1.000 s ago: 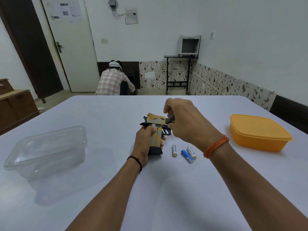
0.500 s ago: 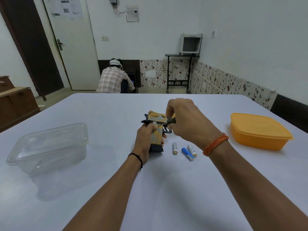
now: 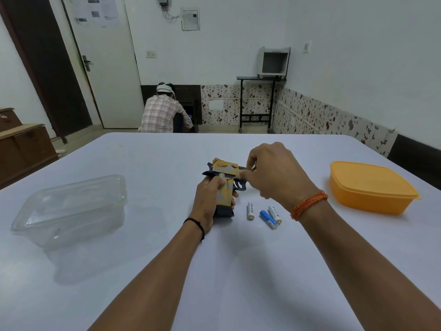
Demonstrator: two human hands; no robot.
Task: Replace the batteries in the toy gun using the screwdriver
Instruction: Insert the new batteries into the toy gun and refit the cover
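Gripping the toy gun (image 3: 225, 187) by its handle on the table (image 3: 238, 271), the left hand (image 3: 210, 199) stays put. Three batteries (image 3: 263, 213) lie just beside it. Beyond, the right hand (image 3: 274, 173) has dropped slightly, fingers pinching the screwdriver (image 3: 232, 179) against the grip, so the cover screw is probably being worked.

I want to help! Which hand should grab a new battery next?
Right. The right hand is beside the batteries; the left hand grips the toy gun.

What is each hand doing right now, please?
Left hand: grips the toy gun by its handle.
Right hand: pinches the screwdriver, tip at the gun.
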